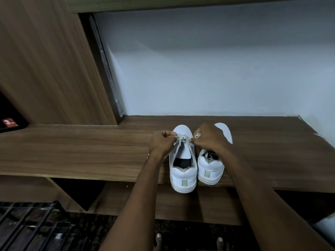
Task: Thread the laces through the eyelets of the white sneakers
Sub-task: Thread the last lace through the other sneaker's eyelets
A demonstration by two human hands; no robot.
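Both bare forearms are reaching forward, left hand (162, 142) and right hand (208, 137) curling closed, knuckles up, fingertips nearly meeting.

bare wooden shelf (76, 151) left of the sneakers (183, 160), wall (199, 69) close behind, cabinet panel (50, 60) far left

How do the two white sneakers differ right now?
Both hands, left hand and right hand, pinch the grey lace over the left sneaker; nobody handles the right sneaker. The left sneaker's heel juts over the shelf edge, the right sneaker's sits nearly at the edge. The right hand hides much of the right sneaker; the left sneaker's tongue shows plainly. Both are white, toes to the wall, with a grey heel strip.
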